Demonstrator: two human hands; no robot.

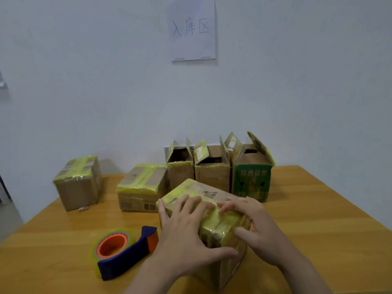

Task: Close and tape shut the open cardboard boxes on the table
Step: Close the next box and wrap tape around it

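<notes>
A closed cardboard box (214, 225) wrapped in yellowish tape stands at the table's front centre. My left hand (186, 234) lies spread over its top and near corner, fingers straight, thumb down the front face. My right hand (252, 223) presses flat on the top's right side, fingers pointing left. A blue and orange tape dispenser (125, 251) lies on the table left of the box, held by neither hand. Three open boxes stand at the back: a narrow brown box (180, 172), a wider brown box (212, 177) and a green printed box (251, 181), all with flaps up.
Two taped boxes sit on the left: one box (79, 183) near the table's left edge, another lower box (141, 187) beside the open ones. The wooden table (318, 219) runs to the white wall, where a paper sign (192, 28) hangs.
</notes>
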